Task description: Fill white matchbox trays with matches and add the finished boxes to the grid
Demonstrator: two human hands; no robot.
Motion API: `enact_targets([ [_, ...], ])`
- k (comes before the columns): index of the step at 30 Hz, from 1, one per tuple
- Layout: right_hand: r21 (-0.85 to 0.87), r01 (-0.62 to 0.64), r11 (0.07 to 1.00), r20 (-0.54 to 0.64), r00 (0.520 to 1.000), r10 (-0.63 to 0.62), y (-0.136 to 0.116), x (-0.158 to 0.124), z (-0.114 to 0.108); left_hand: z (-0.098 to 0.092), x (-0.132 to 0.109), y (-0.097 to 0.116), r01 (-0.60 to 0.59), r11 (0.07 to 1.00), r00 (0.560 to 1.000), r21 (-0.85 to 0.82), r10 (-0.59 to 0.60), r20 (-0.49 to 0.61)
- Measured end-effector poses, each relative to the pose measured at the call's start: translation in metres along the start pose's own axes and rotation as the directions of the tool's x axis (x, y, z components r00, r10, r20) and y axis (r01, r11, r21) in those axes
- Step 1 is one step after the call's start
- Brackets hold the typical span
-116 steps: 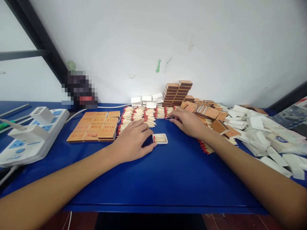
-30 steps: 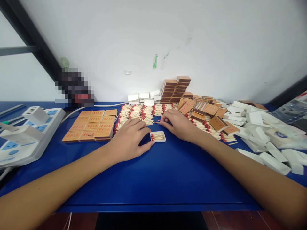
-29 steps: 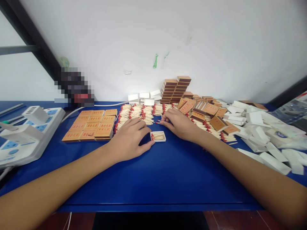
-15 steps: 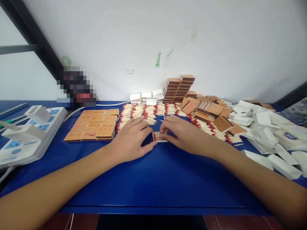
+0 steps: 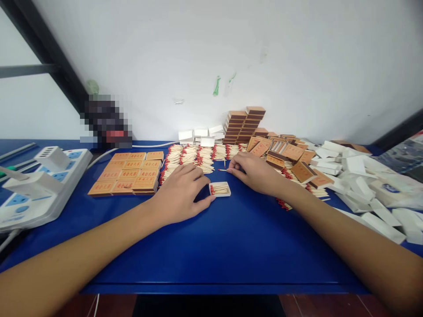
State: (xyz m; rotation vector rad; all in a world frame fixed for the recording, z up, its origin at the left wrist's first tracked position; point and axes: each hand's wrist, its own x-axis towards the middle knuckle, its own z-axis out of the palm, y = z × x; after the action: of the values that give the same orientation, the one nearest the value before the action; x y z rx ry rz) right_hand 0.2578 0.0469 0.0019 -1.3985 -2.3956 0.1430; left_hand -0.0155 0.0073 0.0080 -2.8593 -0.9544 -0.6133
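A small white matchbox tray (image 5: 228, 191) holding red-tipped matches (image 5: 218, 189) lies on the blue table. At its left end is my left hand (image 5: 183, 193), thumb and forefinger closed about the corners. My right hand (image 5: 253, 171) is above and to the right of the tray, fingertips pinched at the end of a single match (image 5: 222, 170) whose red head points left. Behind both hands, rows of loose matches (image 5: 205, 158) cover the table, and my right hand and forearm hide part of them.
Closed orange matchboxes (image 5: 127, 174) lie in a block at left, beside a white power strip (image 5: 69, 193). Stacked matchboxes (image 5: 243, 125) stand by the wall, with a loose heap (image 5: 291, 154) to their right. White empty trays (image 5: 353, 171) pile up at far right.
My right hand has moved from over the tray up and to the right, uncovering the matches inside, and now pinches a single match. My left hand has stayed at the tray.
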Motion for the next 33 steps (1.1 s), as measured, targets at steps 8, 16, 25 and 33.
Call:
enact_targets([
  [8,0.021,-0.06,0.998,-0.083,0.995,0.062,-0.002,0.006,0.006,0.0,0.0,0.001,-0.004,1.0,1.0,0.002,0.004,0.007],
  [16,0.037,-0.117,0.992,-0.171,0.978,0.122,-0.003,0.018,0.016,-0.001,0.001,0.001,-0.01,1.0,1.0,0.006,0.01,-0.003],
  [25,-0.096,0.03,0.995,-0.025,0.999,-0.033,0.015,0.015,0.004,-0.001,0.001,0.001,-0.009,1.0,1.0,0.013,0.009,0.003],
  [33,0.004,0.072,0.997,-0.059,0.996,-0.071,0.001,0.01,0.006,0.0,0.0,0.001,-0.017,1.0,1.0,0.011,0.017,-0.002],
])
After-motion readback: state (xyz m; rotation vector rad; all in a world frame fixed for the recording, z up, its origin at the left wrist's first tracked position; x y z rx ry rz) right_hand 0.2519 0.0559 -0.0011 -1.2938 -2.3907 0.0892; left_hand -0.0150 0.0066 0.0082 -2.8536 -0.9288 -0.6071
